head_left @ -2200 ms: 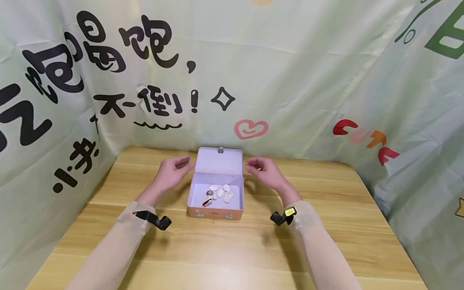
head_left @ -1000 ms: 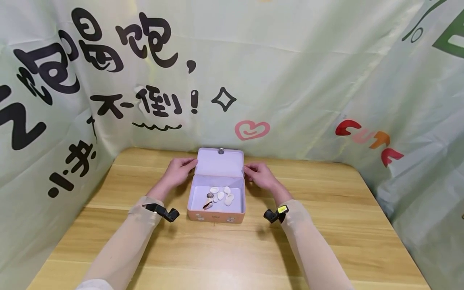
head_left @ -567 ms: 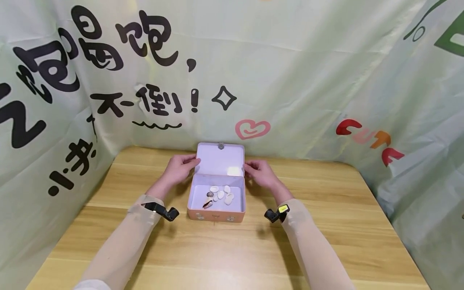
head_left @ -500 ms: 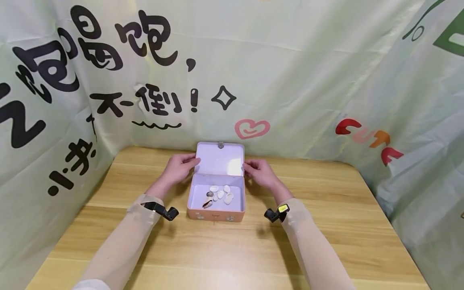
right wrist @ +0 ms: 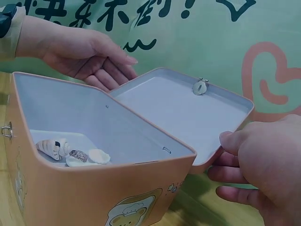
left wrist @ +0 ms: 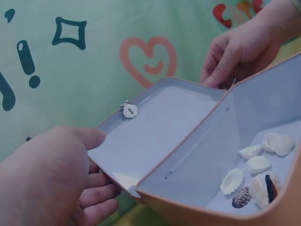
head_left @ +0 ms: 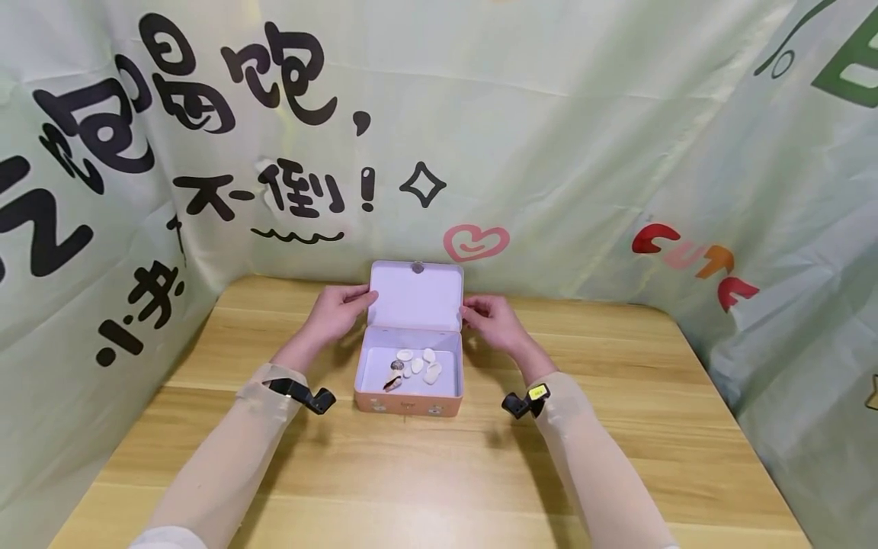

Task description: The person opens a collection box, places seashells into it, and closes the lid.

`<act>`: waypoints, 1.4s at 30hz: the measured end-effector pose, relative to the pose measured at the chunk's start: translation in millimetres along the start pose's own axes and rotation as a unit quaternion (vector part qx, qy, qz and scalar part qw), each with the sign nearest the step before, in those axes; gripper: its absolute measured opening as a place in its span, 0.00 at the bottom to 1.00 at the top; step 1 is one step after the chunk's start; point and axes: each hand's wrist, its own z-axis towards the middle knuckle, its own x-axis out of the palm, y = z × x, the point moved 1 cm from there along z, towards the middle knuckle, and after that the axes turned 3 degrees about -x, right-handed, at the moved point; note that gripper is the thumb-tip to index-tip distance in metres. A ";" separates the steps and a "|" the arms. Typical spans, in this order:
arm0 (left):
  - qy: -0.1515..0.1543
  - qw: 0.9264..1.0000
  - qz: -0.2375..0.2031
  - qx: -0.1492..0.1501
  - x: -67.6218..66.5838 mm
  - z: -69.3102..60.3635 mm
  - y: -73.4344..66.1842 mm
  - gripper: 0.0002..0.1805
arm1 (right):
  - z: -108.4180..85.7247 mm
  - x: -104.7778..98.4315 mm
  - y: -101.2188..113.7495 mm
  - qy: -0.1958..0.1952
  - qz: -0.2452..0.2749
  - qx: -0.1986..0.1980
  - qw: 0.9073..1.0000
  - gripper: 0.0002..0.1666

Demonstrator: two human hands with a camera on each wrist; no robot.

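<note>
A hinged tin box (head_left: 453, 406), orange outside and pale lilac inside, stands on the table with its lid (head_left: 417, 297) tilted back. Several seashells (head_left: 417, 366) lie on its floor, mostly white; one is striped dark, and another has a dark opening. My left hand (head_left: 334, 313) pinches the lid's left edge, thumb on the inner face and fingers behind, as the left wrist view shows. At the opposite edge my right hand (head_left: 498, 322) grips the lid likewise, its thumb over the rim in the right wrist view. A round metal clasp (left wrist: 130, 111) sits on the lid's front edge.
The wooden table (head_left: 418, 488) ends just behind the box, where a printed cloth (head_left: 549, 152) hangs as a backdrop. A wire catch (right wrist: 6, 131) sticks out from the box's front wall. Both forearms extend over the table on either side.
Both hands have come in from beside the box to the lid's side edges and taken hold. The lid has since swung up more upright. The shells stay in place.
</note>
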 end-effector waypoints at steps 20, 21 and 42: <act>0.000 1.000 -0.002 0.029 -5.8 -20.1 -7.6 0.31 | -13.8 -3.5 12.3 -0.022 -0.064 -0.043 0.997 0.13; -0.001 1.000 -0.001 0.031 -5.9 -21.7 -8.6 0.31 | -14.8 -3.8 12.6 -0.024 -0.066 -0.044 0.997 0.13; -0.037 0.998 0.010 0.048 -5.3 -68.7 -30.0 0.33 | -40.2 -3.8 28.7 -0.042 -0.084 -0.103 0.990 0.11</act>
